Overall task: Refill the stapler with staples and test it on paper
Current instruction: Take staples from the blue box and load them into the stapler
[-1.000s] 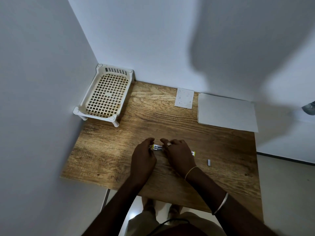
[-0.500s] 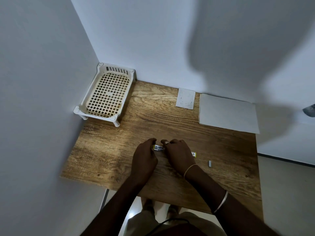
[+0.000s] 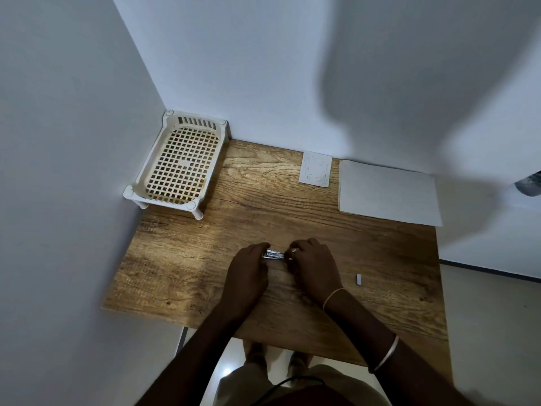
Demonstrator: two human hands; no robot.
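Two hands met over the near middle of the table, and between them lay the small stapler, flat on the wood. The left hand curled around its left end, the right hand pinched its right end, so both hands were clamped on the stapler; only its metal middle showed between the fingers. A ring sat on one finger of the right hand, and thin bangles circled that wrist and forearm. Right of the stapler, apart from it, a short strip of staples rested on the wood. Beyond the stapler, against the wall, lay a small card and, just right of it, a stack of paper. Far left of the card, a white plastic tray filled the corner.
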